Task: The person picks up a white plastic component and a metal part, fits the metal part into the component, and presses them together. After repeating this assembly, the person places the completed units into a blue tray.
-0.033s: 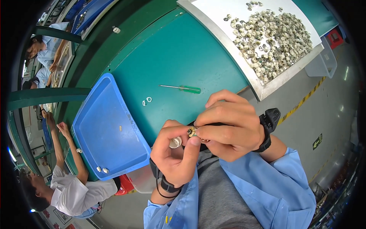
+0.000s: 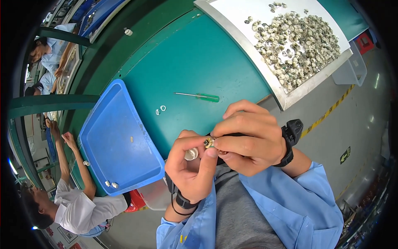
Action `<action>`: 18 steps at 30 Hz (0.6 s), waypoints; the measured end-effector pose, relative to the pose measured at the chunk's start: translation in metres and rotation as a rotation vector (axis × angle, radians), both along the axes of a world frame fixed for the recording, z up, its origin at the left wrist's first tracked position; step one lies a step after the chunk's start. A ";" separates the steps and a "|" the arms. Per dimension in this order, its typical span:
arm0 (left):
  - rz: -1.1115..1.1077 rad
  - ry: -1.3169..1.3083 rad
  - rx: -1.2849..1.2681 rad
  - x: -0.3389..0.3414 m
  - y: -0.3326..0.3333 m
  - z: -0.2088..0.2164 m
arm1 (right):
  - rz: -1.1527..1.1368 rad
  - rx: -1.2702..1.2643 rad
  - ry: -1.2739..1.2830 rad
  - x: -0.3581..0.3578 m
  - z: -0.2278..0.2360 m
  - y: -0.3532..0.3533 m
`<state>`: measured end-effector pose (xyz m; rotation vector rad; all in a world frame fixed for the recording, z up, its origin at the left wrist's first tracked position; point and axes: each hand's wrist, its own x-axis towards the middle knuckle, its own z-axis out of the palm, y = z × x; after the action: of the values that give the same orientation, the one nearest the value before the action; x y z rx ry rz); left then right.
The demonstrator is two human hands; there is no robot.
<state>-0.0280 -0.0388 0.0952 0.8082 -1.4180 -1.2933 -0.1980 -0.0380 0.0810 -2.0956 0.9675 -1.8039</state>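
Note:
My left hand point(image 2: 188, 168) and my right hand point(image 2: 253, 141) meet in front of my body, both closed. Between their thumbs and index fingertips they pinch a small brass-coloured part with a dark centre point(image 2: 208, 143). A round white cap point(image 2: 191, 154) is tucked in the curled fingers of my left hand. Something small and reddish-brown point(image 2: 222, 152) shows under my right fingertips; its kind is unclear. Beyond my hands, a green-handled screwdriver point(image 2: 207, 97) lies on the green table point(image 2: 186, 58), with two small white rings point(image 2: 160, 110) to its left.
A blue tray point(image 2: 143, 159) on the left holds a few small white pieces. At the far right, a metal-framed white tray point(image 2: 271, 89) carries a heap of small parts point(image 2: 296, 50). A person in a white shirt point(image 2: 81, 207) works at left; others sit farther back.

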 end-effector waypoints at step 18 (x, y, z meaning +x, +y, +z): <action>-0.234 0.242 0.525 0.011 -0.007 -0.011 | -0.203 0.053 0.328 0.016 0.015 0.004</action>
<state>-0.0170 -0.0462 0.0847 0.8034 -1.0092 -1.9204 -0.1822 -0.0343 0.0958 -2.3826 1.3354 -1.5224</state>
